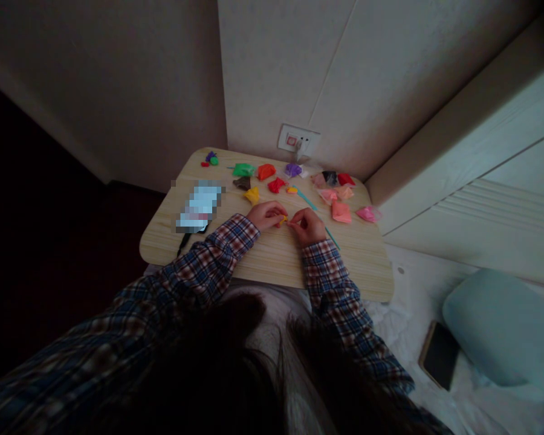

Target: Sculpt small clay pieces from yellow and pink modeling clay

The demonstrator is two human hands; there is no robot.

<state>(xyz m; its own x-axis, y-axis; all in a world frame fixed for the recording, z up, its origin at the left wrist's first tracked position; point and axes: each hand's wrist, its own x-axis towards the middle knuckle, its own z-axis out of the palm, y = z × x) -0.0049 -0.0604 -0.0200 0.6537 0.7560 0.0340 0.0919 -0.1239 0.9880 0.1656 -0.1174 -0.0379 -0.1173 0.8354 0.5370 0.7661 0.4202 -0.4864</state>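
Over the middle of the small wooden table, my left hand (266, 215) pinches a small yellow piece of modelling clay (283, 220) between thumb and fingers. Close beside it, my right hand (308, 227) is closed in a pinch near the clay's right end; what its fingertips hold is too small to name. Just beyond the hands lie a yellow clay packet (252, 194), a red clay packet (276, 185) and a small yellow-orange piece (292, 190). A thin teal stick (307, 199) runs behind my right hand and partly under it.
Several clay packets, among them green (243, 170), purple (293, 170) and coral (341, 211), lie along the table's (272, 260) far and right sides. A lit phone (200, 205) stands at left with a cable. A wall socket (298, 139) is behind; a dark phone (439, 354) lies at right.
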